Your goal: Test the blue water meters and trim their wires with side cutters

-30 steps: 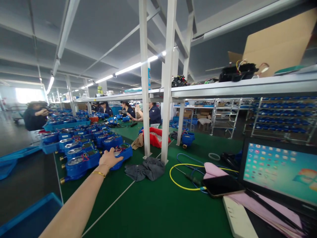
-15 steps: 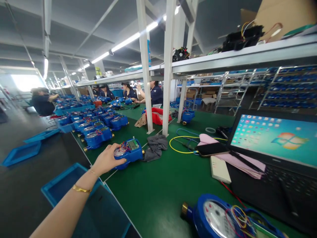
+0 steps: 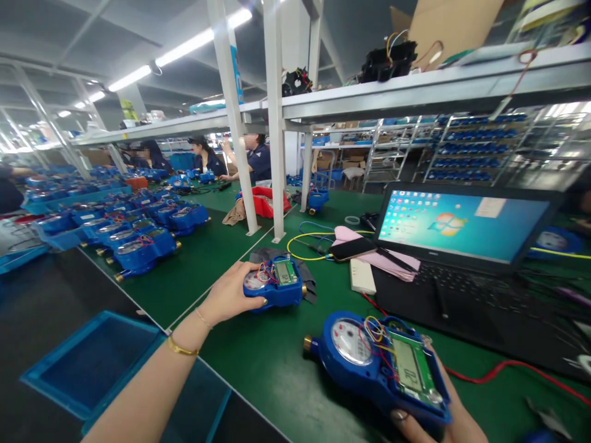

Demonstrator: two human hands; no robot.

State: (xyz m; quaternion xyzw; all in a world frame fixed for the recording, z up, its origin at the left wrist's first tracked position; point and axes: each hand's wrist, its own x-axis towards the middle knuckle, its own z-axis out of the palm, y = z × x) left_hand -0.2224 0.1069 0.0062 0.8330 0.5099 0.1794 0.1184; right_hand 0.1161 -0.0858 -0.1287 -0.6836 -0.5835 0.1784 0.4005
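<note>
My left hand [image 3: 235,292] grips the left end of a blue water meter [image 3: 277,295] with a round dial, thin coloured wires and a small display. That meter sits over a grey cloth [image 3: 307,280] on the green bench. Closer to me, a second blue water meter [image 3: 348,344] with an exposed green circuit board and lit display is held at its right end by my right hand [image 3: 443,406]. The thumb shows at its front edge and fingers wrap behind it. A brass fitting sticks out of its left end.
A laptop [image 3: 462,224] stands on the right, with a phone [image 3: 353,249], pink cloth [image 3: 401,264] and white box [image 3: 362,277] beside it. Rows of blue meters [image 3: 143,249] line the left. Blue trays [image 3: 92,363] lie below the bench edge. Metal posts [image 3: 276,123] rise ahead; people sit beyond.
The view has turned to the right. My left hand has carried its meter rightward, partly over the grey cloth. My right hand has come into view, holding the near meter.
</note>
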